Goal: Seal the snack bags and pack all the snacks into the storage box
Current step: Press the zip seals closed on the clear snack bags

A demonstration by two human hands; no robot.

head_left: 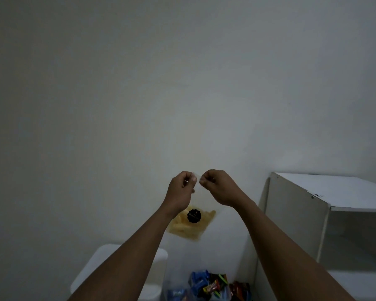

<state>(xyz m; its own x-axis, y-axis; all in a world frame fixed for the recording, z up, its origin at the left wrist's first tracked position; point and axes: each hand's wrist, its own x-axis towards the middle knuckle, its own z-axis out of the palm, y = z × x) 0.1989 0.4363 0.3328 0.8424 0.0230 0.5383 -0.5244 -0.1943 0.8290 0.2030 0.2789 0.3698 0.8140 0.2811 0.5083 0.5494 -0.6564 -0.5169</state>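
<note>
The clear chip bag is held up, its top edge pinched by the fingers of left hand and right hand; sealing seems underway. Wrapped snacks below are seemingly boxed already.

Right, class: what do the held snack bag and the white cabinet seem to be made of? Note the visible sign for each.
The snack bag: clear thin plastic film, probably; the wall shows through above the yellow snacks. The white cabinet: matt painted or laminated board, perhaps; flat panels, a chipped spot.
</note>
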